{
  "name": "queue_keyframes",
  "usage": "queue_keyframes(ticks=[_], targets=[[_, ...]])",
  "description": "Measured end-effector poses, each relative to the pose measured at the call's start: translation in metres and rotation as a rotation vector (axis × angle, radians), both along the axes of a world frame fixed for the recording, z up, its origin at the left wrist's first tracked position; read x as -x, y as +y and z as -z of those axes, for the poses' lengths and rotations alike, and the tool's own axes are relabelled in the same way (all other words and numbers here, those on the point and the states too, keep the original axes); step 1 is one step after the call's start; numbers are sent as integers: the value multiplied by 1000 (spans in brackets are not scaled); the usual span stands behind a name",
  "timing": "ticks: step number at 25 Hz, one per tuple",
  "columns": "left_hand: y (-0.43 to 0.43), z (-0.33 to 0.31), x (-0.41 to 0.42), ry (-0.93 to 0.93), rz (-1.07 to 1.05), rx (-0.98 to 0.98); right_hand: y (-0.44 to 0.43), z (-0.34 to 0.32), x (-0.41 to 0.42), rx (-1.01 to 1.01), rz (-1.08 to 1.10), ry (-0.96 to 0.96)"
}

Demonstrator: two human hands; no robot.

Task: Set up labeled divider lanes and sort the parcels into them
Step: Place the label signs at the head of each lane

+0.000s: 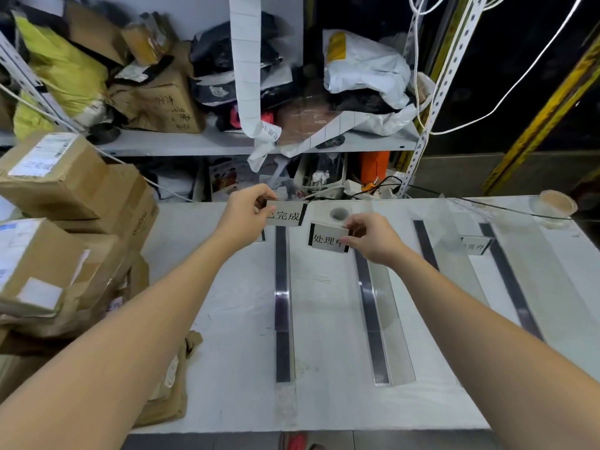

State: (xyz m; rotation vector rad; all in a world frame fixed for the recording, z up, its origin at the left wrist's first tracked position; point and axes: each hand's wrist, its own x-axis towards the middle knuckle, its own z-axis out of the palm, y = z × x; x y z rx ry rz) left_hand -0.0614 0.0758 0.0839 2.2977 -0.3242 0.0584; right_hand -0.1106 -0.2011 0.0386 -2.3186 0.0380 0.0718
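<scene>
I'm seeing a tape roll point(556, 203) sitting at the table's far right corner, a paper strip point(247, 60) hanging down over the shelf point(181, 145), white cords point(506, 92) dangling right.

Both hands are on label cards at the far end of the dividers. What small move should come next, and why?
Probably seat the card in the right hand onto the second divider. That label card sits tilted just above the divider's far end. The left hand holds another card over the first divider, and no parcels lie in the lanes yet.
</scene>
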Motion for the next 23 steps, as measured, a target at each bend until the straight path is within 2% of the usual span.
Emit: queue_keyframes(ticks=[9, 23], targets=[[18, 37, -46, 53, -22, 42, 14, 68, -50, 102, 105, 90], [26, 60, -99, 13, 81, -5, 25, 120, -118, 84, 168, 164]])
